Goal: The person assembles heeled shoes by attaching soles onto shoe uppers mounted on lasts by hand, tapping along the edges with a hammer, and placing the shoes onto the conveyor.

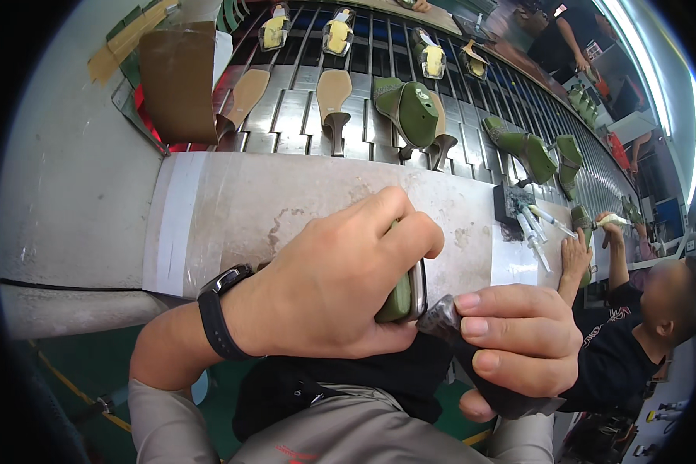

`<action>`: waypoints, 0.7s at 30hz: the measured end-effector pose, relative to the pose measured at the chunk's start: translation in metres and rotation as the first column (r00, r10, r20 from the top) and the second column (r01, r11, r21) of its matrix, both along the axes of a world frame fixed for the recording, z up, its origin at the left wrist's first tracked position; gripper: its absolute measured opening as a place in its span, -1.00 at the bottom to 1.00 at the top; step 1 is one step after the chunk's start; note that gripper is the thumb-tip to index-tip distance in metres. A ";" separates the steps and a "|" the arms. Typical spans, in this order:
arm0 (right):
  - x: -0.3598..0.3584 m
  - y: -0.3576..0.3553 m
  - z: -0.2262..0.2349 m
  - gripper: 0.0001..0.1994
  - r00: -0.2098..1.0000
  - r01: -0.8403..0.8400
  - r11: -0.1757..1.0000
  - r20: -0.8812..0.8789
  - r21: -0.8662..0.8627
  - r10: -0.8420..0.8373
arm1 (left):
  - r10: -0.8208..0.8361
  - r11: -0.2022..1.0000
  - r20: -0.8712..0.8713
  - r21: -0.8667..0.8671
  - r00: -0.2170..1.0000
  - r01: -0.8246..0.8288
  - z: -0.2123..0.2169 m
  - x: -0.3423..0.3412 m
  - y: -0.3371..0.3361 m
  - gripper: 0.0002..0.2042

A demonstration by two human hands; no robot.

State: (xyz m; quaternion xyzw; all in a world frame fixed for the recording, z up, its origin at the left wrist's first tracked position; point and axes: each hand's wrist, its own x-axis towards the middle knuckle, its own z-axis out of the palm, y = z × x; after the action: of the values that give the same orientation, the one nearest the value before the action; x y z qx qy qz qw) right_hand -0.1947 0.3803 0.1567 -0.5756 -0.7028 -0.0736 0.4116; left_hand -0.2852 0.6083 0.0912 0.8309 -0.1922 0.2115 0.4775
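My left hand (340, 271) is closed round a green shoe last (397, 300), of which only a rounded part shows under the fingers. A shiny, metal-looking edge (420, 288) runs along the last's right side. In my right hand (526, 340) is a dark grey, leather-like piece (487, 379), pinched between thumb and fingers. Its patterned, shiny tip (439, 315) points at the last and lies close beside it; I cannot tell whether they touch. Both hands are low over the near edge of the pale worktable (240, 209).
Behind the table runs a slatted metal conveyor (290, 93) carrying heeled soles (334, 97) and green lasts (410, 112). A black holder (510, 209) with several syringes (533, 236) stands at right. A brown board (179, 85) rises at far left. A co-worker (634, 325) works close on the right.
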 end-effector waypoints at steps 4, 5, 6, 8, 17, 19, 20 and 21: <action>0.003 0.002 0.012 -0.72 0.998 -0.067 0.996 -0.001 -0.066 0.067 | -0.012 1.000 0.003 -0.002 1.000 0.012 0.002 -0.003 -0.002 -0.37; 0.003 0.003 0.014 -0.72 0.998 -0.066 0.995 -0.002 -0.068 0.066 | -0.011 1.000 0.010 0.015 1.000 0.011 0.003 -0.005 -0.002 -0.37; 0.004 0.003 0.016 -0.74 0.996 -0.083 0.994 -0.019 -0.076 0.082 | -0.009 0.999 0.016 0.033 1.000 0.009 0.004 -0.006 -0.003 -0.37; 0.005 0.004 0.019 -0.76 0.995 -0.097 0.992 -0.036 -0.086 0.094 | -0.018 0.999 0.018 0.029 1.000 0.017 0.003 -0.007 -0.004 -0.36; 0.008 0.010 0.037 -0.76 0.981 -0.185 0.961 -0.094 -0.207 0.169 | -0.059 0.998 0.000 0.035 0.998 0.059 0.003 -0.014 -0.005 -0.28; 0.011 0.013 0.042 -0.67 0.969 -0.238 0.924 -0.131 -0.298 0.208 | -0.061 0.997 0.005 0.039 0.998 0.061 0.003 -0.015 -0.006 -0.27; 0.012 0.014 0.042 -0.67 0.970 -0.235 0.924 -0.131 -0.300 0.205 | -0.067 0.996 0.000 0.062 0.998 0.067 0.004 -0.015 -0.006 -0.26; 0.015 0.014 0.042 -0.66 0.964 -0.256 0.922 -0.145 -0.290 0.222 | -0.074 0.994 -0.004 0.086 0.997 0.074 0.004 -0.016 -0.007 -0.25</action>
State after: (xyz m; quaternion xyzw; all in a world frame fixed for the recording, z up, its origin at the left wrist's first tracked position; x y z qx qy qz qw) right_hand -0.1802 0.3945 0.1984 -0.5454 -0.7470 0.1184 0.3613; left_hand -0.3008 0.6013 0.0951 0.8431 -0.2316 0.1846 0.4489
